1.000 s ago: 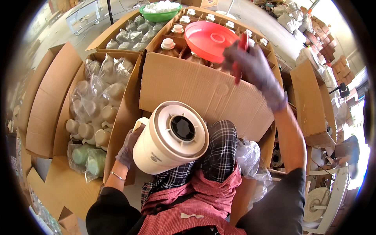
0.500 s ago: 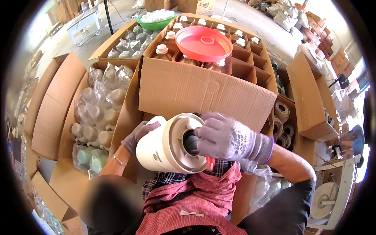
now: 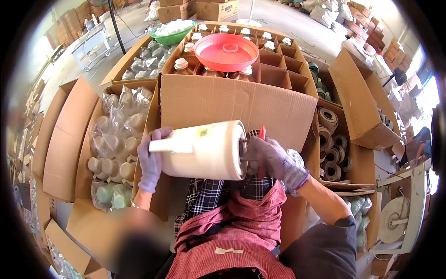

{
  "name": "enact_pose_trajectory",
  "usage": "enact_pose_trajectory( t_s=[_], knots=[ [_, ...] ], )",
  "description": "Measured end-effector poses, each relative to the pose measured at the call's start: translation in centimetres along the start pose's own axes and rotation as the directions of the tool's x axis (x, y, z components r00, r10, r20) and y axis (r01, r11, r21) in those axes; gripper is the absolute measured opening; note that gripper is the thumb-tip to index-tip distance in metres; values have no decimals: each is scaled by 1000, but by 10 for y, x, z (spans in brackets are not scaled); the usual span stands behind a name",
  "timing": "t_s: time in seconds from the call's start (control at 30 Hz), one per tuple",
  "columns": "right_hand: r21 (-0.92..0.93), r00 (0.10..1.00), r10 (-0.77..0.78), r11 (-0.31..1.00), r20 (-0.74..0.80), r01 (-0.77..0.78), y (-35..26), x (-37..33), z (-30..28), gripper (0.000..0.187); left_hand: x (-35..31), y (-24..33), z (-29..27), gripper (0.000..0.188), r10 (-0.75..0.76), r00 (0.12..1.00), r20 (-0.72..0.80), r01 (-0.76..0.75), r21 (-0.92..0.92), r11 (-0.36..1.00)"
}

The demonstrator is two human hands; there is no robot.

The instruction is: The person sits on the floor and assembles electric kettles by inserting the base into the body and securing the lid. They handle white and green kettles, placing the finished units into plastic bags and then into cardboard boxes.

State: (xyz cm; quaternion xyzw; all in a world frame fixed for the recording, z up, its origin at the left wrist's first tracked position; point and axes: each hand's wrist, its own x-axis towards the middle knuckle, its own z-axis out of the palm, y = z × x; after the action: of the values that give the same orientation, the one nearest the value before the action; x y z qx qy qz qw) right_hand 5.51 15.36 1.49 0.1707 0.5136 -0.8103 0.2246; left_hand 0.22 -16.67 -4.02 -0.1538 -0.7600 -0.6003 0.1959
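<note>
The left hand (image 3: 151, 160), forearm rising from below, grips the cream jug (image 3: 204, 151) at its left end. The right hand (image 3: 274, 160), fingers curled, holds a red-handled tool (image 3: 262, 132) at the opposite end. The jug's long axis runs nearly level, its round end facing right, above the plaid lap (image 3: 202, 200), near the carton's (image 3: 232, 102) near edge.
</note>
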Motion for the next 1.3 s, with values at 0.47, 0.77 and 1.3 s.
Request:
enact_pose_trajectory(
  t_s=[0.47, 0.77, 1.3],
  knots=[
    [-648, 475, -482, -299, 736, 700, -18, 19, 4, 25, 9, -25, -1, 38, -282, 949, 139, 309, -249, 918],
    [-625, 527, -364, -239, 767, 743, -42, 18, -31, 11, 54, 9, -9, 32, 180, 983, 29, -182, 253, 950],
    [-797, 446, -667, -554, 597, 240, -215, 209, -23, 35, -33, 42, 86, 38, 538, 628, 563, -486, -257, 836]
  ],
)
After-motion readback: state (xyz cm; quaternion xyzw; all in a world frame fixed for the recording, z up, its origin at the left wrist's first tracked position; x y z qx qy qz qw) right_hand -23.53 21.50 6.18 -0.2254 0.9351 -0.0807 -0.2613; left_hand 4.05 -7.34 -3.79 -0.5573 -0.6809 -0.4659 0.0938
